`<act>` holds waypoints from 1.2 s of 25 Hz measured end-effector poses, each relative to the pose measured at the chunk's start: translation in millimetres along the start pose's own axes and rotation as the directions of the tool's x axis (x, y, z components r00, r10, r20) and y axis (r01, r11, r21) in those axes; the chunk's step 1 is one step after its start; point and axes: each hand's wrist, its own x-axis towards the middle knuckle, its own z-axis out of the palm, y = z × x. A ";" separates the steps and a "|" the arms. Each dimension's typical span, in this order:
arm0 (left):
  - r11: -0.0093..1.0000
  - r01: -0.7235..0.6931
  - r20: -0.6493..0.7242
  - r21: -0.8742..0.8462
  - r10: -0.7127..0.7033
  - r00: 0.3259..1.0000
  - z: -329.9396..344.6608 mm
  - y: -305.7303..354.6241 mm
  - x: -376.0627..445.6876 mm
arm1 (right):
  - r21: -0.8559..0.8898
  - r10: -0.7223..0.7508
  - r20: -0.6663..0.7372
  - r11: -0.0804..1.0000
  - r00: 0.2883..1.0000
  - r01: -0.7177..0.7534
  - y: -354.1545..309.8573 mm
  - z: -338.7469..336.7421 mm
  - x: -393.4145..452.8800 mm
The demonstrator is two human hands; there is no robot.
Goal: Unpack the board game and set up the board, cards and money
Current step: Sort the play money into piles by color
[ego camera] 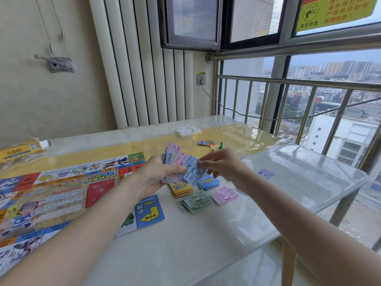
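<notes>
Two hands over bare table beside board edge — left hand [156,174] gripping fanned banknotes [181,168], right hand [222,164] pinching one.

Left hand [158,174] grips, thumb across; right hand [222,162] fingers pinch.

bare forearms, no sleeves, bare fingers [175,169]

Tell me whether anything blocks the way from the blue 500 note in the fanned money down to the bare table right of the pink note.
Nothing visible does. The right hand pinches the blue 500 note at the edge of the fan held in the left hand. Right of the pink note, the table shows bare.
</notes>
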 end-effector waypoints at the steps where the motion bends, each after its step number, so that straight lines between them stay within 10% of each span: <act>1: 1.000 -0.004 0.008 -0.005 0.004 1.000 2.3 -0.6 0.3 | -0.006 0.009 -0.022 1.000 1.000 -0.009 -0.8 -1.3 -1.2; 22: 0.995 -0.091 -0.015 -0.035 0.090 0.996 53.8 3.7 20.3 | 0.117 0.154 -0.168 0.984 0.974 -0.135 5.2 -71.7 -0.6; 30: 1.000 0.008 -0.052 0.006 -0.008 0.999 90.5 -14.6 32.0 | -0.374 0.142 -0.247 0.899 0.959 -0.230 67.8 -80.0 -13.7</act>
